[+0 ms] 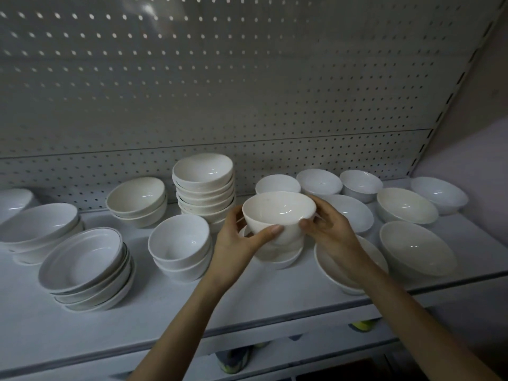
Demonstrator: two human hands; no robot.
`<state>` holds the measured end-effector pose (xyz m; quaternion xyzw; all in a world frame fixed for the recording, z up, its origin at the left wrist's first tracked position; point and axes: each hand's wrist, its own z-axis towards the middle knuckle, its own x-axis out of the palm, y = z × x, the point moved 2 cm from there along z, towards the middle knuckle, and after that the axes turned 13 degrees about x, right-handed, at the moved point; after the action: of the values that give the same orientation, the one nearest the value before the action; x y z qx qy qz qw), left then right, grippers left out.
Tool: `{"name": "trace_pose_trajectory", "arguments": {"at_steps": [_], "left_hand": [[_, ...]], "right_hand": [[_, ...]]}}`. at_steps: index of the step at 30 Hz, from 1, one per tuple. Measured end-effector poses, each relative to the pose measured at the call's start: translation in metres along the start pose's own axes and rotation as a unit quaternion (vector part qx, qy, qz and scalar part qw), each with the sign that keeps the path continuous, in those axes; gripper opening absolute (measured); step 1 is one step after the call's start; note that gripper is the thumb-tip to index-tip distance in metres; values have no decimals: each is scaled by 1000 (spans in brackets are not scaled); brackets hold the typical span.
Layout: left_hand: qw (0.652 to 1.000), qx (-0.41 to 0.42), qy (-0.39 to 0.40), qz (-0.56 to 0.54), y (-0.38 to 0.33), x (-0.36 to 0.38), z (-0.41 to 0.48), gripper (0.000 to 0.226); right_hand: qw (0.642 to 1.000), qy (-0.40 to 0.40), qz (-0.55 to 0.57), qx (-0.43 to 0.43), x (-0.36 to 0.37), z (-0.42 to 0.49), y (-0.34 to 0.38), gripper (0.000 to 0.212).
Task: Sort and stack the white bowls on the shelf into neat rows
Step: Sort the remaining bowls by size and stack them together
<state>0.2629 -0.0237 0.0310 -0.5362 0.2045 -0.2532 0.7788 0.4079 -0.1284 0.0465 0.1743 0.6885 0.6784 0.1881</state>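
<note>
The held bowl (277, 213), white and deep, sits just right of the tall stack (204, 188) and slightly nearer the camera. Both hands grip it: the left hand (236, 243) curls round the side facing the tall stack with its thumb on the near wall, and the right hand (332, 229) curls its fingers (320, 213) round the far side, thumb also on the near wall. Directly under it lies a shallow bowl (275, 257) on the shelf (247, 298); whether the 2 touch cannot be told.

The tall stack stands at the back of the shelf against the pegboard panel (220, 78), and its top bowl is tilted. Just left of the tall stack is a low pair (137, 200) of 2 nested bowls. In front of the tall stack stands a nested pair of deep bowls (180, 246). Front-left of the tall stack leans a pile of shallow dishes (88, 268), and further left of it lie wide bowls (38, 226), tipped.

Right of the tall stack, beyond the hands, single bowls (406, 206) are spread loosely, some at the back along the panel, others nearer. A wide bowl (330, 268) lies partly hidden under the right wrist.
</note>
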Motion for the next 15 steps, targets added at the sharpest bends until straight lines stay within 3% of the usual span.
{"name": "trace_pose_trajectory", "arguments": {"at_steps": [3, 7, 11, 15], "left_hand": [[1000, 15, -17, -1, -14, -6, 3, 77], [999, 43, -28, 5, -38, -25, 13, 80], [996, 71, -45, 34, -59, -53, 37, 73], [993, 102, -31, 49, -67, -87, 66, 63]], "right_hand": [[1000, -3, 13, -16, 8, 0, 11, 67], [999, 10, 23, -26, 21, 12, 28, 79], [998, 50, 4, -24, 41, 33, 56, 51], [997, 62, -20, -48, 65, 63, 81, 41]]}}
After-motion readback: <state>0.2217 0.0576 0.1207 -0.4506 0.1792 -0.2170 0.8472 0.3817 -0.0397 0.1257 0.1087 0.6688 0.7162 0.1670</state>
